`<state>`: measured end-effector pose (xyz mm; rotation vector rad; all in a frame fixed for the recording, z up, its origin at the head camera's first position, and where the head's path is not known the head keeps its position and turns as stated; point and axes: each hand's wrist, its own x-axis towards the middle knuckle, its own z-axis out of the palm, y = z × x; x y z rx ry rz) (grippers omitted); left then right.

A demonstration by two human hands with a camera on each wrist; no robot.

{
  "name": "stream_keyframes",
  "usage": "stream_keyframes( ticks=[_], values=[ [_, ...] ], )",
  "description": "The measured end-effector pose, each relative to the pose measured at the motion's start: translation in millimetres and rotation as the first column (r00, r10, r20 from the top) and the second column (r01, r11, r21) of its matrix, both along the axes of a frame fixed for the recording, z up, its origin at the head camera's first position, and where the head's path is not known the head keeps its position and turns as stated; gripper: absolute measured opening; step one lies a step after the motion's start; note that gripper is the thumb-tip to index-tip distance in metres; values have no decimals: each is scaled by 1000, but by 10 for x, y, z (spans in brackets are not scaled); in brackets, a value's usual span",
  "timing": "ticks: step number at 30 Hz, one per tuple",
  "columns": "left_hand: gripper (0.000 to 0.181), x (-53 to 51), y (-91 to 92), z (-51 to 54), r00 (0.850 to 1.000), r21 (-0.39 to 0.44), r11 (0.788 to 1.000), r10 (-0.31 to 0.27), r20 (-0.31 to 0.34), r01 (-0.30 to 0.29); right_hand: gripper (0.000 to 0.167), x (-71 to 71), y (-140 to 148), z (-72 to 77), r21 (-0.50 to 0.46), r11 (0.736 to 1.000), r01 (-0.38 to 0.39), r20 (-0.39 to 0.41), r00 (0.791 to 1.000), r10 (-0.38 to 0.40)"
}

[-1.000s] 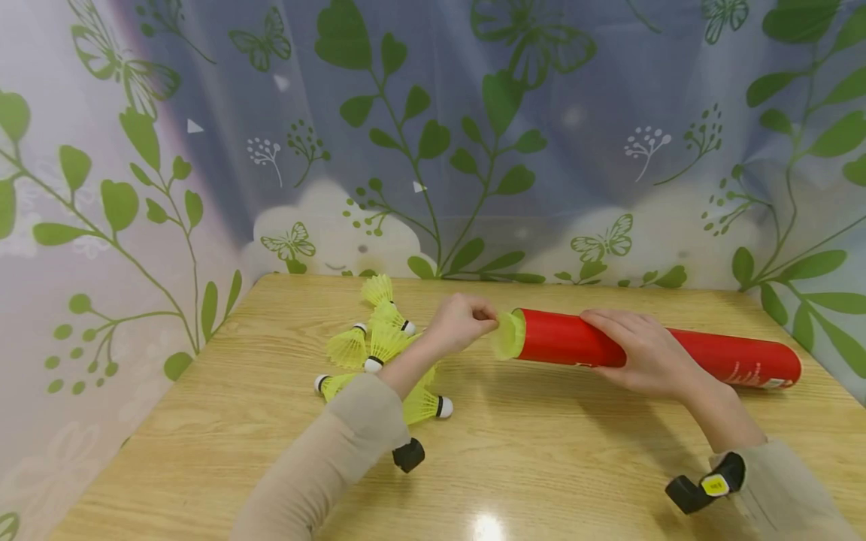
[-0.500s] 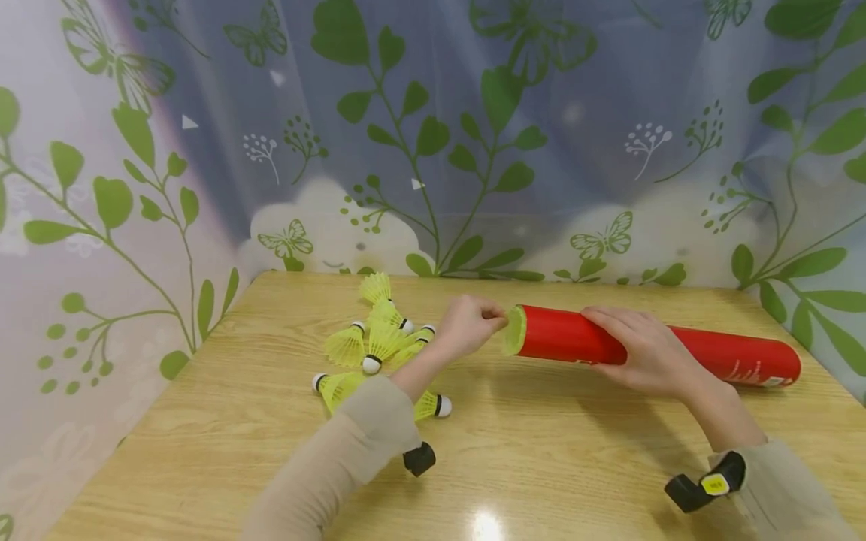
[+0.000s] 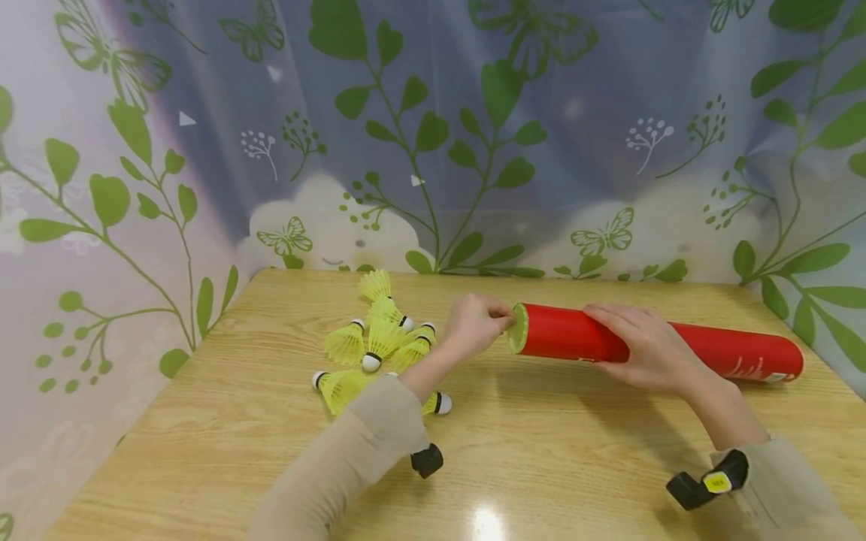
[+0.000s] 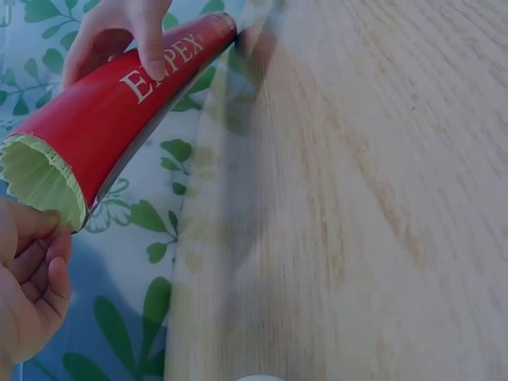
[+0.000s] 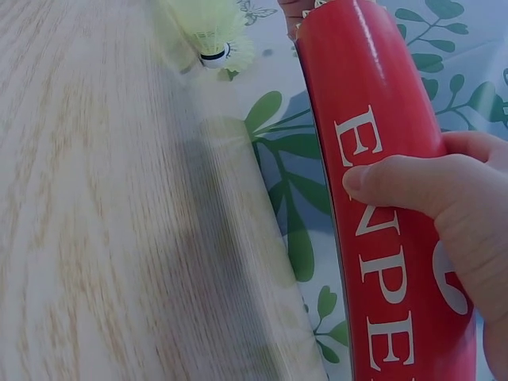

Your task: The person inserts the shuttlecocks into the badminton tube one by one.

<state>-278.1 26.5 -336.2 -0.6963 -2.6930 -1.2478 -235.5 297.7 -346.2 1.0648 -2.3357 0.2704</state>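
Observation:
A long red tube [image 3: 571, 333] lies slanted above the wooden table, its mouth facing left. My right hand [image 3: 646, 349] grips it round the middle; in the right wrist view the thumb of that hand [image 5: 421, 186] crosses the white lettering. Just inside the mouth sits the yellow-green skirt of a shuttlecock [image 4: 40, 178], nearly level with the rim, its cork hidden. My left hand [image 3: 473, 324] is at the mouth, and in the left wrist view the thumb and forefinger of this hand [image 4: 32, 278] pinch the skirt's lower edge.
Several yellow shuttlecocks with white corks [image 3: 382, 340] lie in a loose pile left of my left hand, some partly behind the left sleeve [image 3: 379, 428]. A patterned curtain [image 3: 446, 135] stands behind the wooden table [image 3: 541, 466].
My left hand has moved right with the shuttlecock, whose skirt stuck out of the mouth and is now almost fully inside. The right hand keeps its grip on the tube.

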Motion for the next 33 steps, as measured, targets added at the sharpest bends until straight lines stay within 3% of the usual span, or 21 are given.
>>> stream_keyframes(
  ticks=[2,6,13,16,28,33],
  values=[
    [9,12,15,-12,1000,13,1000,-3,11,3,80,3,4,-8,2,1000,-1,-1,1000,1],
    [9,37,37,-43,999,42,999,4,34,-5,82,9,6,-24,3,1000,10,0,1000,-10],
    [10,68,81,-45,998,17,999,46,-45,-45,71,14,-11,-17,-19,1000,24,7,1000,-24],
    [11,73,88,-45,997,23,998,57,-51,-56,79,4,-16,-25,-24,999,25,5,1000,-25],
    [10,63,59,-23,999,102,994,40,36,-44,77,2,-19,-14,-33,999,9,-5,1000,-9],
    [12,72,18,31,998,123,992,26,58,-33,68,-1,-2,7,-27,1000,0,5,1000,0]
  ],
)
